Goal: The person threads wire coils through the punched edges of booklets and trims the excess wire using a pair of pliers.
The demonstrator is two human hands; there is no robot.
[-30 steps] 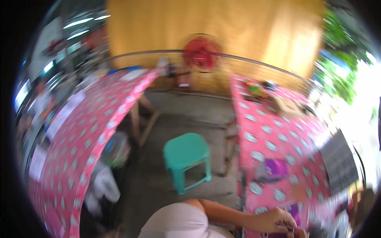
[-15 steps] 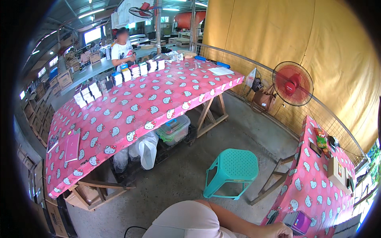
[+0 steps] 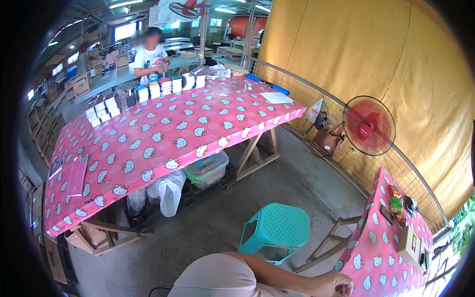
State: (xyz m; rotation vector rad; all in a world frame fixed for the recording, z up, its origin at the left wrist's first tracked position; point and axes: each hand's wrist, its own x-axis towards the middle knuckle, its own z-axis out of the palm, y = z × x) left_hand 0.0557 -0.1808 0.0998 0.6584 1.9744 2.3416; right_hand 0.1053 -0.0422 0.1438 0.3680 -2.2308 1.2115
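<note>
View: half a second ago a purple pack shows beside our left hand; now our head is turned a little further, and the pack is out of the picture; so our eyes do not check what happens there.
Left hand: it is at the lower rim, its fingers curled in; whether something is inside them, we cannot tell.
Right hand: it is out of our view; its grip we cannot tell.
Small table: this is the thing nearest to our left hand, just beside it; if they touch, we cannot tell; a box and a phone lie farther along.
Stool: it stands near our forearm, beside the table leg; it makes the way narrower.
Floor: it runs between both tables toward the fan; this strip is our room for moving.
Big table: its near edge slants up to the right; the book stacks are by the far edge, well apart from us; a co-worker stands beyond.
</note>
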